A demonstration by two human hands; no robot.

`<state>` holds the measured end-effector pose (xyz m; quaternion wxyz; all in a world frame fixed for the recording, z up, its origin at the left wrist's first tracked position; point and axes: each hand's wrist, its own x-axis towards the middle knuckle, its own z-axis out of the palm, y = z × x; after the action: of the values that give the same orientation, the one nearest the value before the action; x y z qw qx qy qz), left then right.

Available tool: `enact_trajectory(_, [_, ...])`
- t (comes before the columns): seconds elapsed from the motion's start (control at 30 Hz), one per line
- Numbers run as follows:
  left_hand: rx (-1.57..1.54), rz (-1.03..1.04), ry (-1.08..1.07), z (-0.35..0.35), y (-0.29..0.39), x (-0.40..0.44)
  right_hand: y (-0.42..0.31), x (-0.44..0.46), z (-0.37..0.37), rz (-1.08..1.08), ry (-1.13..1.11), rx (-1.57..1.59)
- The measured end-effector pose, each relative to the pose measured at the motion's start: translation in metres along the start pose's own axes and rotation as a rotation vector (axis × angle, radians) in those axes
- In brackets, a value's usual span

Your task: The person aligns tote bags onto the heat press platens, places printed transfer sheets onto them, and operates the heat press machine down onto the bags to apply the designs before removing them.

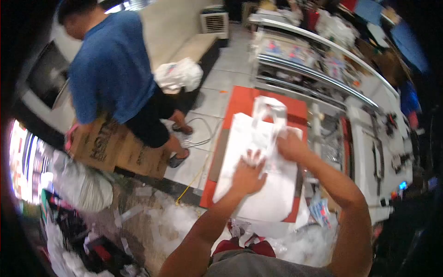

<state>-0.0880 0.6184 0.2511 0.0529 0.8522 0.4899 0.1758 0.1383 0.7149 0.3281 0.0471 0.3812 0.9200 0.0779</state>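
Observation:
A white plastic bag [272, 198], perhaps the top one of a stack, lies flat on a red board [295, 104]. Its loop handle [276, 105] points to the far end of the board. My left hand [250, 174] rests on the bag's middle with fingers spread, pressing it flat. At the bag's upper right, just below the handle, my right hand [291, 146] is closed, its fingers curled onto the white plastic. Blur hides exactly which part the fingertips pinch.
Right of the board stands a machine with metal rollers [314, 74] and a white side table [369, 152]. A person in a blue shirt [113, 64] stands at left by cardboard boxes [115, 145]. A cable [207, 131] and plastic scraps [170, 221] lie on the floor.

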Motion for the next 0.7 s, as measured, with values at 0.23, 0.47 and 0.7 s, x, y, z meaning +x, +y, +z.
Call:
enact_trajectory(0.23, [-0.044, -0.010, -0.125, -0.007, 0.004, 0.003, 0.006, -0.022, -0.015, 0.485, 0.547, 0.289])
enact_trajectory(0.47, [0.029, 0.008, -0.145, -0.002, 0.005, 0.004, -0.008, 0.001, 0.076, 0.572, 0.152, 0.253])
enact_trajectory(0.7, [0.021, 0.002, -0.116, 0.003, 0.005, 0.004, -0.053, -0.006, 0.039, 0.595, 0.098, 0.125])
